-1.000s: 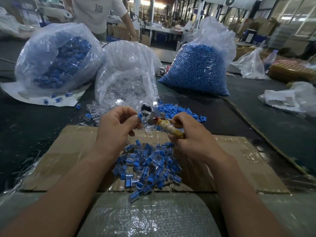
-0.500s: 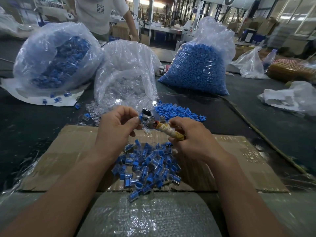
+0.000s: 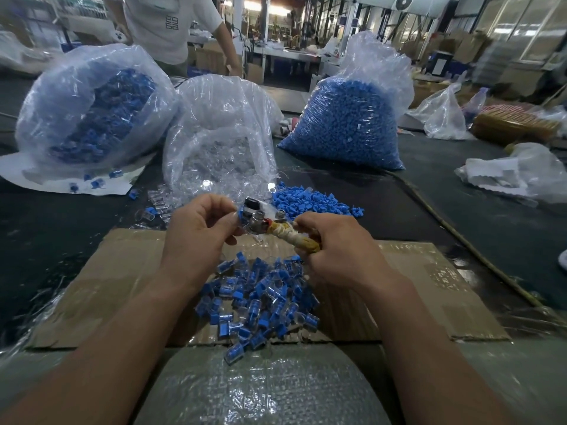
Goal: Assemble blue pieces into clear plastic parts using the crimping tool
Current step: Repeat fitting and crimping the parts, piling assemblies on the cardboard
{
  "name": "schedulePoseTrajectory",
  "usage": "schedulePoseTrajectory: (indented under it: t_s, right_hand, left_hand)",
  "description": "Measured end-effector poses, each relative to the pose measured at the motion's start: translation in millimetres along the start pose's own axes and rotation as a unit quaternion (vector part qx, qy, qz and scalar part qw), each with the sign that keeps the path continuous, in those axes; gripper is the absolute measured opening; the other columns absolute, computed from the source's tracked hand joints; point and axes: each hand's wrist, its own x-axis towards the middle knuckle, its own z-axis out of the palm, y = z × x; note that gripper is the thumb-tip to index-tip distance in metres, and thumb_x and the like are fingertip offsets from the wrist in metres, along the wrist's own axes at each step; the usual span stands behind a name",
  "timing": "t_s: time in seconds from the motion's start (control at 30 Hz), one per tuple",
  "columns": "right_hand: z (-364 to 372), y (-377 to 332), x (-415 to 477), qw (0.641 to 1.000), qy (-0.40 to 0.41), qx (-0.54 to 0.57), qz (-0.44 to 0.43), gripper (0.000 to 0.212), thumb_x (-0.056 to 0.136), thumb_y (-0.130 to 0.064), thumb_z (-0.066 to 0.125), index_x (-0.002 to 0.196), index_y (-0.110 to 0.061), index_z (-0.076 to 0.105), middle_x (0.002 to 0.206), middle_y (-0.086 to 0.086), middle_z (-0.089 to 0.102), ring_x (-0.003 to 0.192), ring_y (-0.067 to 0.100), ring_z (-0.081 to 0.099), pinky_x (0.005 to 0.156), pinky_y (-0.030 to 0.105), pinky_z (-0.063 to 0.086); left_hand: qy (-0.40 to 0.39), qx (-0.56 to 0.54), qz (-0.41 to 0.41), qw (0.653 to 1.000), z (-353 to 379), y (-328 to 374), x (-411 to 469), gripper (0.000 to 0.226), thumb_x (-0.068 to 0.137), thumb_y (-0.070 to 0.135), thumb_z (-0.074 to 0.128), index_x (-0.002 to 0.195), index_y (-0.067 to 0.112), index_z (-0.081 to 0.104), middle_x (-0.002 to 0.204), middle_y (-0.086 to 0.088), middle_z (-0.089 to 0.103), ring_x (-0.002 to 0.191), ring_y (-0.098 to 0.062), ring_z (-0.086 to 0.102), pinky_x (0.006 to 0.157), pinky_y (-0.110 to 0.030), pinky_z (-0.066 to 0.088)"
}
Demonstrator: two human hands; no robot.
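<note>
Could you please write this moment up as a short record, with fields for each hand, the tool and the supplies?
left hand: pinches a blue piece at the tool's metal head
right hand: grips the crimping tool by its wrapped handle
assembled pile: blue-and-clear parts on the cardboard, below the hands
loose blue pieces: heaped just behind the tool
clear parts bag: open, behind the hands
blue pieces bag: full, to its right

Left grip [image 3: 199,231], right grip [image 3: 333,250], both curled
</note>
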Motion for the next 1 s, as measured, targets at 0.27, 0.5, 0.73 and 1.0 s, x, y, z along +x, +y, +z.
schedulePoseTrajectory:
  t_s: [0.27,0.5,0.73,1.0]
  right_hand:
    - [3,6,2,1.000,-0.021,0.012,0.000,0.046,0.082,-0.019,0.062,0.125,-0.029,0.051,0.103,-0.007,0.053,0.095,0.013,0.049,0.075,0.029,0.040]
    - [-2,16,0,0.998,-0.051,-0.012,0.023,0.046,0.080,-0.020,0.063,0.120,-0.041,0.053,0.104,-0.009,0.057,0.098,0.017,0.052,0.073,0.030,0.040]
    - [-3,22,1,0.997,-0.049,-0.023,0.054,0.050,0.073,-0.032,0.072,0.120,-0.039,0.055,0.108,-0.007,0.056,0.102,0.016,0.052,0.077,0.032,0.043]
    - [1,24,1,0.994,-0.076,0.001,0.079,0.064,0.063,-0.039,0.081,0.122,-0.038,0.056,0.119,-0.010,0.060,0.105,0.011,0.052,0.083,0.031,0.043]
  left_hand:
    - [0.010,0.027,0.005,1.000,2,-2,0,0.026,0.087,-0.004,0.054,0.074,0.018,0.055,0.069,-0.003,0.060,0.054,0.004,0.057,0.050,-0.008,0.045]
    - [0.036,-0.045,-0.041,0.997,-9,-4,5,0.020,0.084,-0.001,0.059,0.076,0.017,0.061,0.064,0.000,0.065,0.054,-0.002,0.061,0.044,-0.013,0.044]
    - [-0.156,-0.125,-0.103,0.974,-9,8,-1,0.011,0.054,0.026,0.071,0.064,0.024,0.071,0.064,-0.005,0.069,0.042,-0.008,0.052,0.037,-0.014,0.038]
    - [-0.140,-0.072,-0.113,0.981,-8,8,-2,0.011,0.071,0.023,0.066,0.065,0.013,0.066,0.060,-0.002,0.066,0.038,-0.002,0.045,0.039,-0.012,0.039]
